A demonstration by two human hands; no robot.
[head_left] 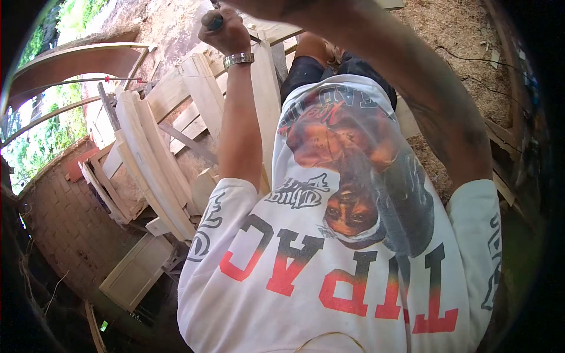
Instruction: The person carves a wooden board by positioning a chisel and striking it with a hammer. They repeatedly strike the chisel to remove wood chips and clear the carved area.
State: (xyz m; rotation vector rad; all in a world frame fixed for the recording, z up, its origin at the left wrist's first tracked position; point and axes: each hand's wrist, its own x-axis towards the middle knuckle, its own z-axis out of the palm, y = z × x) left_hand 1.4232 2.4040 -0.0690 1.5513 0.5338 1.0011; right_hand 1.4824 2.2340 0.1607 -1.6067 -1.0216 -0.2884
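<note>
My left hand (pixel 228 32), with a metal-band watch (pixel 238 59) on its wrist, is at the top of the view. Its fingers are wrapped round a tool with a rounded, dark teal handle end (pixel 214 23); the tool's kind cannot be made out. Just below and to the right of that hand stands a pale wooden board (pixel 266 100). My right forearm (pixel 376 29) reaches across the top toward the left, slightly blurred. The right hand itself lies beyond the upper edge, so its fingers and anything in them are hidden.
Long pale planks (pixel 156 159) lean together at left, beside more wooden pieces (pixel 203 82). A panelled wooden door (pixel 135 272) lies lower left near a brick wall (pixel 70 217). Wood shavings (pixel 459 35) cover the ground at upper right, with a thin dark cable (pixel 479 82).
</note>
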